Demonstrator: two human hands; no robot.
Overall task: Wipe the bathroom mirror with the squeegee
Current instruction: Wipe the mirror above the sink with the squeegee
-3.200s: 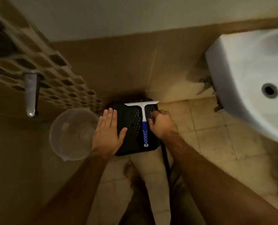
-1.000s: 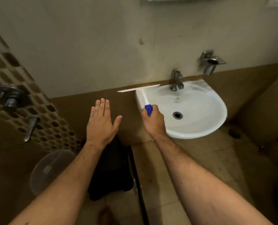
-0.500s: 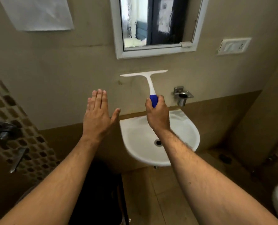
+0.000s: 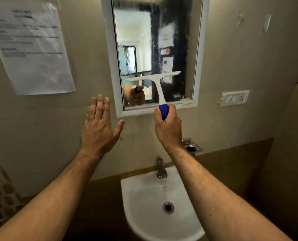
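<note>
R hand (image 4: 168, 128) fingers curl tight round the blue grip of the squeegee (image 4: 157, 84), thumb side up, fist just below the mirror (image 4: 155, 54) frame's bottom edge. White neck of the squeegee rises from the fist to a white T-head w/ the blade running roughly level, slightly higher at its R end, across the lower part of the glass. Can't tell if the blade actually touches the glass or sits just off it. Reflection of fist + squeegee shows low L in the mirror. L hand (image 4: 98, 127) is empty, palm away, four fingers straight and pressed together pointing up, thumb splayed out to the R; it's held up near the wall, just L of and below the frame's lower L corner, holding nothing. Glass looks streaky/hazy, esp. top and R side. Mirror has a white frame, on a beige wall. Paper (image 4: 30, 47) w/ blurred print is stuck on the wall well L of the mirror. Switch (image 4: 234, 98) plate sits R of the frame's lower corner. Below: white sink (image 4: 144, 214) w/ metal tap (image 4: 160, 169) at its back edge, drain in the middle; both forearms reach over it.
</note>
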